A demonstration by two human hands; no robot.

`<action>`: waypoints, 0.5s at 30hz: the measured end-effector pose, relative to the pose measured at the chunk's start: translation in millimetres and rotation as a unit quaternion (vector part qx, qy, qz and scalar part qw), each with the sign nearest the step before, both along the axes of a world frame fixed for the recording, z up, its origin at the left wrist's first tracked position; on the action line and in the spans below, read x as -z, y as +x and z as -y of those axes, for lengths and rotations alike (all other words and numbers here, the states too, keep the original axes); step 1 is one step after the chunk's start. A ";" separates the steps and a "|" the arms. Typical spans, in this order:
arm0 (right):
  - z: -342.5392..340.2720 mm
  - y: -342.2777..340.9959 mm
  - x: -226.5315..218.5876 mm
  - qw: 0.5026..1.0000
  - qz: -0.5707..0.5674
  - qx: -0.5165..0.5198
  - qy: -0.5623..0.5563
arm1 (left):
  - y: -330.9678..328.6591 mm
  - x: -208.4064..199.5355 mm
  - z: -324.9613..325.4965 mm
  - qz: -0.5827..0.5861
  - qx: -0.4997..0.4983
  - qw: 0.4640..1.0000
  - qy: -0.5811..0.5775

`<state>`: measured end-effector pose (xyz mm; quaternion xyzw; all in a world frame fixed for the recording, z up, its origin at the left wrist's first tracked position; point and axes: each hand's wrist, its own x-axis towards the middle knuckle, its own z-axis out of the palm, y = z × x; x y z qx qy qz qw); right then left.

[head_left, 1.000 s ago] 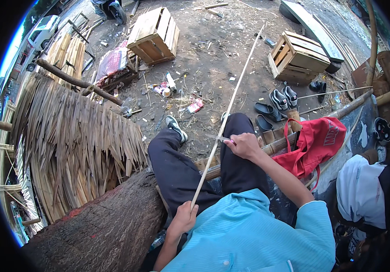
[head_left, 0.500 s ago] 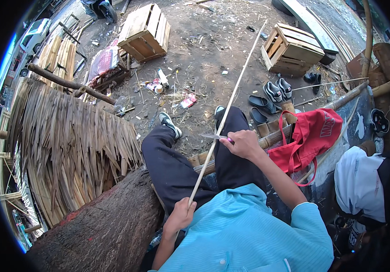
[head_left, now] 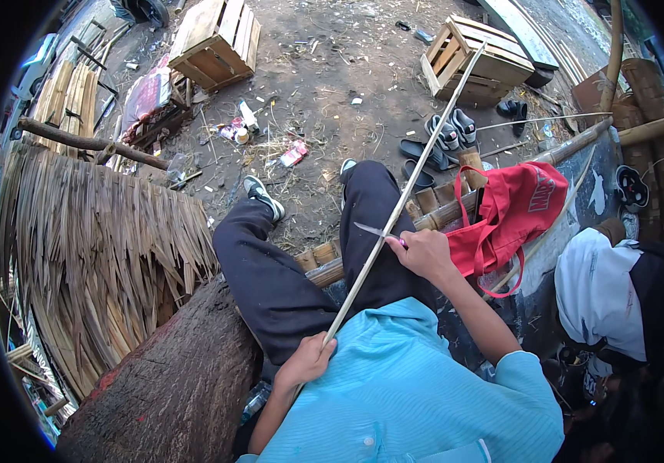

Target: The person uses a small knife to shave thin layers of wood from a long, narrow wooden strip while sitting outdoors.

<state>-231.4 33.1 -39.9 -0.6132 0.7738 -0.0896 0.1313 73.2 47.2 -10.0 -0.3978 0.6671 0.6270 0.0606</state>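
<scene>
1. Stick [head_left: 407,193]: long, thin and pale, slanting up and rightward across the trousers [head_left: 278,285], its far tip showing against the right crate [head_left: 498,62].
2. Thatch [head_left: 108,231], dry and brown, hangs at the left, its ragged fringe pointing down.
3. Log [head_left: 170,378], rough and dark with reddish patches, lies just beside the trousers, nearer than the thatch.
4. Shirt [head_left: 401,378], light blue, sits above the dark trousers, whose knees are bent and parted.
5. Left crate [head_left: 202,31], slatted and pale, stands on the dirt ground [head_left: 332,85] well apart from the right crate, which is of the same kind.
6. Bag [head_left: 513,212], red with straps, lies slumped by a bamboo pole [head_left: 577,140].
7. White cloth [head_left: 598,285] is bundled at the far right, near the bag.
8. Sneakers [head_left: 465,126] stand near the right crate, with black sandals [head_left: 438,159] just beside them.
9. Hands, held apart: the left hand [head_left: 306,363] is closed round the stick's lower end; the right hand [head_left: 427,253] is clenched on the knife [head_left: 370,230]. Whether its fingers also touch the stick, I cannot tell.
10. Knife: its silver blade lies crosswise at the stick, tip pointing left; its handle looks pink-purple. Whether the edge bites in cannot be told.
11. Packet [head_left: 294,153], red and white, lies flat on the ground.
</scene>
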 end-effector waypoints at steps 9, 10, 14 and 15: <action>0.3 -34.5 25.6 0.996 -0.036 0.074 -0.021 | -6.0 -6.6 4.5 0.035 0.004 0.999 -0.004; -2.1 -27.9 21.4 0.997 -0.036 0.070 -0.019 | -7.3 -5.3 3.4 0.035 0.001 0.999 -0.001; -13.1 28.7 -15.7 0.987 0.060 -0.138 0.055 | 1.7 3.0 0.7 0.013 -0.021 0.999 0.040; -10.7 26.6 -11.9 0.992 0.051 -0.104 0.045 | 4.5 6.8 -0.2 -0.004 -0.038 0.997 0.059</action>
